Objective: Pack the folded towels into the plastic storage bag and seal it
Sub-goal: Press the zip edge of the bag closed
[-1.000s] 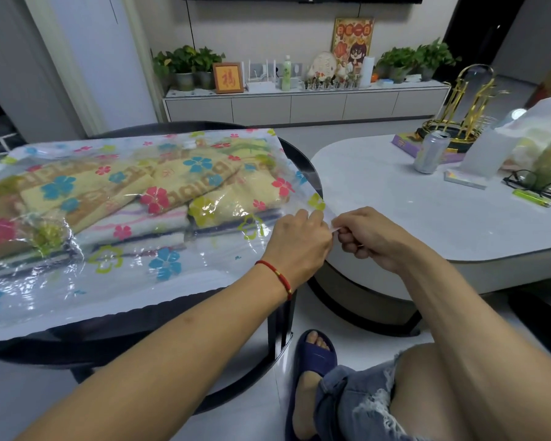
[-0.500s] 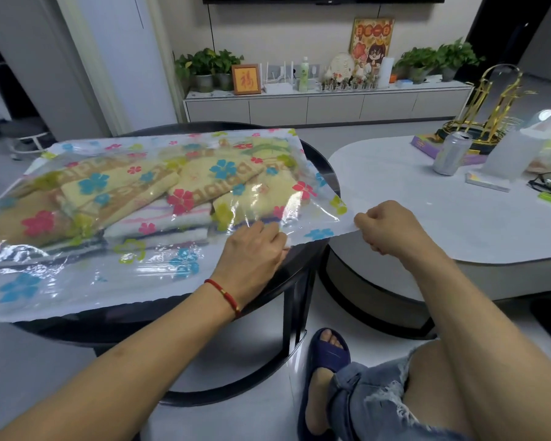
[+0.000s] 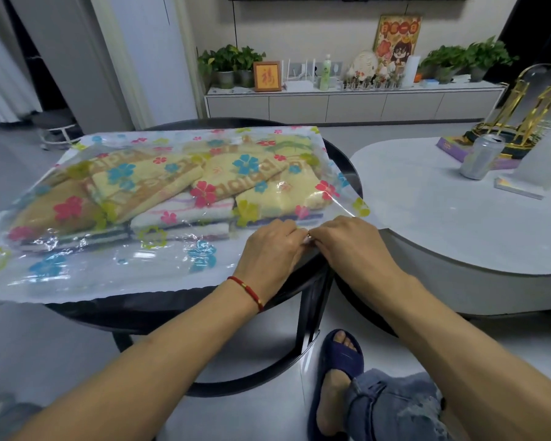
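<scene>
Nearest the camera, a knee in torn denim (image 3: 395, 405) and a foot in a dark blue slipper (image 3: 339, 364) rest on a pale tiled floor (image 3: 45, 354). Above them stands a round black table (image 3: 303, 291). On it lies the plastic storage bag (image 3: 109, 268), clear with printed flowers, its near edge overhanging the rim. The folded towels (image 3: 178, 192), yellow and striped, lie inside it. The left hand (image 3: 272, 249), with a red bracelet (image 3: 247, 291) at the wrist, and the right hand (image 3: 353, 249) meet fingertip to fingertip at the bag's near right edge, fingers curled and pinching the plastic there. Just right of the black table is a white oval table (image 3: 427, 218) carrying a drink can (image 3: 481, 157), a purple book (image 3: 452, 148) and a gold stand (image 3: 522, 113). Against the far wall, a low white cabinet (image 3: 347, 105) holds potted plants (image 3: 229, 63), a framed picture (image 3: 267, 76) and a green bottle (image 3: 324, 73).
</scene>
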Demonstrator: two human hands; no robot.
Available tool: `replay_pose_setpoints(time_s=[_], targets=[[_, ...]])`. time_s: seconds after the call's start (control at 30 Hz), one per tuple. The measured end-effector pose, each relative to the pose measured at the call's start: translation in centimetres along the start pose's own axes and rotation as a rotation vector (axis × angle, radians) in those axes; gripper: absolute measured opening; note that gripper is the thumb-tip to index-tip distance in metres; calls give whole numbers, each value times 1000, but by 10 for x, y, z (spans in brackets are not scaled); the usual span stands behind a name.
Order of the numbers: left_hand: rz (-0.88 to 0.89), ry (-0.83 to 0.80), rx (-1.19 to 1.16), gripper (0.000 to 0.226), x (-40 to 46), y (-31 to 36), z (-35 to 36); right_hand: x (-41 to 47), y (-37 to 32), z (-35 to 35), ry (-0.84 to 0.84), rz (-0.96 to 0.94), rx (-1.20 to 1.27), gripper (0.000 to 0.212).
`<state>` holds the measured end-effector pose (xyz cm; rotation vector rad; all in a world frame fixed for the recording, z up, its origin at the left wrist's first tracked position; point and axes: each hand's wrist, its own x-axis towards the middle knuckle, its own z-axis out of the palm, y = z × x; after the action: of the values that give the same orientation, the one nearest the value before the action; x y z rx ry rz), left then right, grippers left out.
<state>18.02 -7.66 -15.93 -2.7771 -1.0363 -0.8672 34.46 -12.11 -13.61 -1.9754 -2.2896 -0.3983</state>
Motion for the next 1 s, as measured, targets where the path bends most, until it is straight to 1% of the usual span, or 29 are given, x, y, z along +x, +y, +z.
replay_pose_setpoints(time_s=[0.13, 0.23, 0.33, 0.43, 0.57, 0.63, 0.67, 0.73, 0.77, 0.8, 0.87, 0.93, 1.0], targets=[[74, -26, 24, 31, 2, -3, -3, -7, 6, 3, 74, -22, 2, 18], [126, 6, 48, 29, -1, -8, -13, -15, 20, 10, 151, -19, 30, 20], [173, 44, 118, 25, -19, -22, -27, -22, 27, 15, 289, -51, 113, 15], [155, 61, 172, 21, -41, -45, -41, -24, 28, 19, 371, -80, 140, 13], [152, 78, 258, 19, -64, -69, -56, -25, 25, 14, 429, -155, 126, 12], [160, 72, 264, 17, -69, -73, -60, -22, 14, 10, 442, -175, 95, 11], [164, 67, 262, 16, -69, -72, -61, -18, 3, 9, 426, -183, 81, 18], [173, 65, 263, 16, -68, -70, -63, -9, -27, 9, 339, -237, 55, 41], [176, 68, 272, 16, -67, -68, -63, -2, -45, 11, 301, -270, 44, 45], [178, 69, 279, 17, -67, -68, -64, 5, -61, 14, 283, -301, 36, 41], [178, 63, 276, 19, -66, -69, -66, 17, -80, 19, 269, -332, 1, 22], [183, 45, 267, 19, -68, -74, -70, 22, -81, 21, 242, -326, -4, 20], [188, 36, 268, 19, -71, -82, -75, 24, -73, 22, 265, -337, 1, 21]])
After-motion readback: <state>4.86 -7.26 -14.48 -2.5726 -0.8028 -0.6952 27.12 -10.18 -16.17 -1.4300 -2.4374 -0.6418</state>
